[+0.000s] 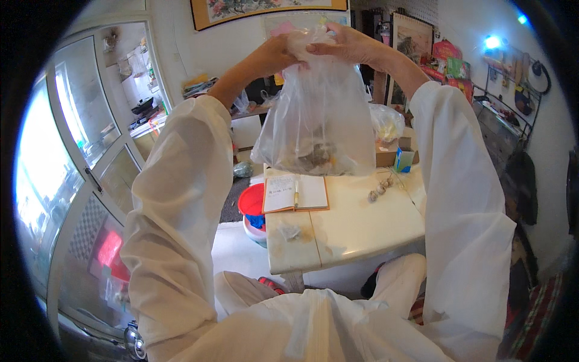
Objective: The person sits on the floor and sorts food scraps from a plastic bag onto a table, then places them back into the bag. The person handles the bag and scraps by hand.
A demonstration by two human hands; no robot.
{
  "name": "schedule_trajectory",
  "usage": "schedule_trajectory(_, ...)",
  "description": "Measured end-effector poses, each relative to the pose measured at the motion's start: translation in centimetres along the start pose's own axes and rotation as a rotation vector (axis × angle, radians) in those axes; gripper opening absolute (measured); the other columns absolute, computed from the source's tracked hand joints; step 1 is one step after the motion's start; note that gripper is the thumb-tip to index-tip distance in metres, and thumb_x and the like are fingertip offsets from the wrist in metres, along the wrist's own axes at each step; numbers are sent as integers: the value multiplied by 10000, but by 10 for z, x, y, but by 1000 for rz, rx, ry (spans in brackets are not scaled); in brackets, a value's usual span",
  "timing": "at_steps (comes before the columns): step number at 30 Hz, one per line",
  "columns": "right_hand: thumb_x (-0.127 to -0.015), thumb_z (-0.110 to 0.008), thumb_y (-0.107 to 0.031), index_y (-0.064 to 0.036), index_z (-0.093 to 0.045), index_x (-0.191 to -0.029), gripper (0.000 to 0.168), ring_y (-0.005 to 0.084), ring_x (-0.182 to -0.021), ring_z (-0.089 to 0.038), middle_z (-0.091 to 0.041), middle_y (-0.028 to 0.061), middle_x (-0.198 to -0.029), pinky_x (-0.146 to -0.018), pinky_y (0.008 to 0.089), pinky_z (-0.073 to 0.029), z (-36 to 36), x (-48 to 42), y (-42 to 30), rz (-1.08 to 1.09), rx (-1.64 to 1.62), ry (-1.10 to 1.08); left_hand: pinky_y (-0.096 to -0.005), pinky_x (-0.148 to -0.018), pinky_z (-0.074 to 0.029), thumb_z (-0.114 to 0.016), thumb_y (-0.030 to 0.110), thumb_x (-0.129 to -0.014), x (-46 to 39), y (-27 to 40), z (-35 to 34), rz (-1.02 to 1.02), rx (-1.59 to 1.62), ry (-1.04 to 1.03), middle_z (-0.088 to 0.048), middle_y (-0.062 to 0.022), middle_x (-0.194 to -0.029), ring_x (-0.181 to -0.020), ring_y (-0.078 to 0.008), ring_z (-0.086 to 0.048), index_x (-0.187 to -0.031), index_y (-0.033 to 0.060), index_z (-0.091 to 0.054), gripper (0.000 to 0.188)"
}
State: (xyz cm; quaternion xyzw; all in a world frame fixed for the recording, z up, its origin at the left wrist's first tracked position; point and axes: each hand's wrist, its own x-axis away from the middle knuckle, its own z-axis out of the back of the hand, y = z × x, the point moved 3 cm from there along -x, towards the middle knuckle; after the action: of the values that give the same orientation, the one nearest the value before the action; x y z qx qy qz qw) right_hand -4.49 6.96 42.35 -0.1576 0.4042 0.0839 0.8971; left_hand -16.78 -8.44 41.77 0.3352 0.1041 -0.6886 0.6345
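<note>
A clear plastic bag (319, 113) hangs upright from both my hands, raised in front of me over the far part of a cream table (357, 231). My left hand (282, 52) grips the gathered top of the bag on one side. On the other side my right hand (341, 44) holds the same bunched plastic. Something dark and brownish lies at the bag's bottom, blurred by the film. Beneath the bag, an open notebook (280, 192) bearing handwriting lies on the table with a pen (296, 194) along its fold. Several garlic bulbs (380, 188) rest to the right.
A small piece of crumpled clear plastic (290, 232) lies near the table's left edge. Beside that edge stands a red basin (251, 199) with blue cloth below it. A cardboard box (386, 156), a blue and green carton (404, 159) and another filled plastic bag (387, 123) stand at the back right.
</note>
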Motion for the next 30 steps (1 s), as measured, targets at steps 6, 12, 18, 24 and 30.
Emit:
schedule_trajectory(6,-823,-725,-609,-6,-631,-1197,716,211,-911,-665,-691,148,-1029,-800,341,-541,-18,-13,-14,-93,-132,-168,-316,-672,-606,-821,285,-768,10,14,-3,190,-49,271,-658,-207,-1027,-967,-251,-680,-1318,-76,-441,760)
schedule_trajectory(12,-979,-621,-368,23,-660,-1129,421,133,-917,-628,-688,86,-1019,-791,284,-498,-16,-12,-2,-148,-239,-61,-328,-773,-567,-780,414,-819,53,10,-14,312,293,-23,-679,-114,-1073,-950,-167,-659,-1242,-29,-603,637)
schedule_trajectory(18,-980,-528,-85,44,-595,-1148,222,175,-966,-601,-672,121,-1047,-885,307,-459,-10,-1,-8,180,27,-40,-260,-755,-496,-694,214,-910,81,-35,-28,156,325,100,-724,-27,-832,-764,-94,-627,-967,8,-743,219)
schedule_trajectory(24,-921,-499,9,50,-558,-1113,205,198,-935,-594,-652,158,-997,-875,313,-454,-13,5,-7,207,-14,-41,-273,-856,-527,-674,167,-948,84,-54,-16,105,319,-2,-719,-59,-965,-895,-114,-660,-1113,-23,-690,253)
schedule_trajectory(30,-934,-506,10,51,-541,-1099,174,177,-884,-570,-645,127,-946,-862,285,-445,-12,1,14,306,45,-21,-302,-899,-537,-710,102,-904,91,-48,-27,121,386,81,-685,-59,-925,-903,-138,-664,-917,-15,-639,137)
